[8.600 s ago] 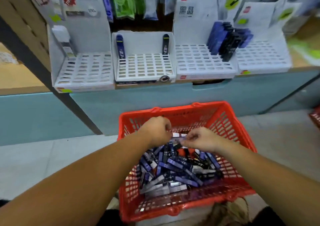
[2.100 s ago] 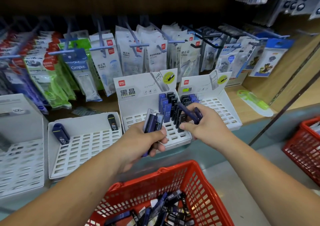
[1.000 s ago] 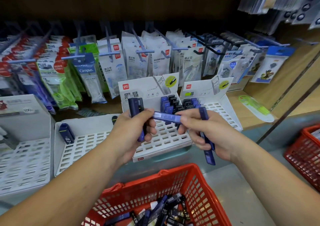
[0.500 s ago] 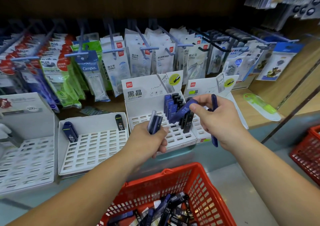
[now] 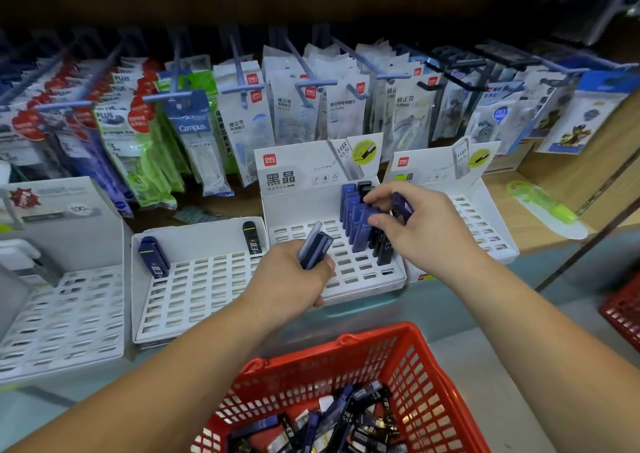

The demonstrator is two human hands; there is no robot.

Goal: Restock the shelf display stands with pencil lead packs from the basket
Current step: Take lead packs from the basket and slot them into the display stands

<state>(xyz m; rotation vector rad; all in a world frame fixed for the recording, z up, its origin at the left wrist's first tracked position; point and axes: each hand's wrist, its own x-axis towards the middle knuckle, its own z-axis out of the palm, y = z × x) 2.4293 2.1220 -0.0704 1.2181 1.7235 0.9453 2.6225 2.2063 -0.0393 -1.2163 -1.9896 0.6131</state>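
Nearest, a red basket holds loose lead packs, blue and black. Above it, the left hand grips a bundle of several packs, upright, in front of the middle stand. The right hand pinches a blue pack between thumb and forefinger at the row standing in that stand's slots, with 1 further pack held among its other fingers. To the left, a second stand carries 2 packs at its back corners; to the right, a third stand is partly hidden by the right hand. Behind, hanging packets line the back, and a green packet lies flat on the wooden shelf.
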